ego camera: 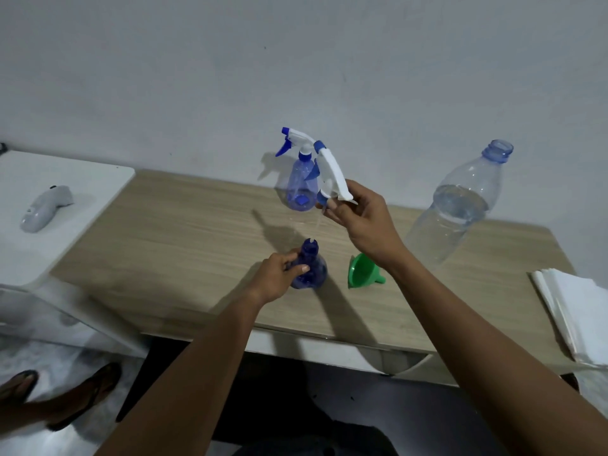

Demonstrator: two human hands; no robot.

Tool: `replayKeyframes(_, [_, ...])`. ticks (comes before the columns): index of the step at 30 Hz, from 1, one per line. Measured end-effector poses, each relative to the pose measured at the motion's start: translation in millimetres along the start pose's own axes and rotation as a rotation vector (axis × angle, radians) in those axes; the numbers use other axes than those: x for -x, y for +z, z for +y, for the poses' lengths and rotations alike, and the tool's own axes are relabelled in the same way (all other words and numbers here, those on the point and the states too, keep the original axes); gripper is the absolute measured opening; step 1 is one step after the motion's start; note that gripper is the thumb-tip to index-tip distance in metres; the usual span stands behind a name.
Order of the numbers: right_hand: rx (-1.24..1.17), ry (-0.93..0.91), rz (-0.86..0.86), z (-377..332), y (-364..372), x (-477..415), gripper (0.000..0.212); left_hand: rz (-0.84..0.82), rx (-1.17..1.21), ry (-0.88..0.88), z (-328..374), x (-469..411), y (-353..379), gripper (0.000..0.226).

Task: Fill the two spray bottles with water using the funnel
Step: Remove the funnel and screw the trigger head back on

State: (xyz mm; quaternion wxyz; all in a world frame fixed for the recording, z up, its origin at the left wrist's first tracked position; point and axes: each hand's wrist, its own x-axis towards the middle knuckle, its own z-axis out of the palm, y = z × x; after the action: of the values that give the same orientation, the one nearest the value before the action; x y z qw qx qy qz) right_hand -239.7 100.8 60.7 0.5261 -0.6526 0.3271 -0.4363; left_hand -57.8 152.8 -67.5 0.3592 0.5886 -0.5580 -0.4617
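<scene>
The left grip [276,278] holds the near spray bottle [311,269], fingers and thumb curled round its neck and shoulder. This dark blue bottle stands upright on the counter [164,241], near the front edge, and its neck is open with no head on it.

The right grip [365,222] is raised above the counter and pinches the spray head [330,172] by its lower end between thumb and fingertips. The white head tilts up and away, its blue nozzle end pointing toward the wall. It is clear of the near bottle and crosses in front of the far spray bottle [300,182]; whether the two touch cannot be told.

The far bottle stands upright toward the back of the counter, close to the wall, with its own white and blue head in place.

The green funnel [362,269] lies on its side on the counter just right of the near bottle, partly hidden behind the right wrist.

A large clear water bottle [457,205], uncapped and partly filled, stands further right. A stack of white sheets [575,311] lies at the counter's right end.

To the left, a pale handheld device [46,209] lies on a white top [82,179]. Sandalled feet [95,393] show on the floor below.
</scene>
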Motion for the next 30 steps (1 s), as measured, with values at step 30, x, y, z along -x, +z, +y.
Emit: replayKeyframes(30, [0.306,0.141,-0.090,72,8,9,0.025,0.028,-0.013,-0.037,10,7,0,0.025])
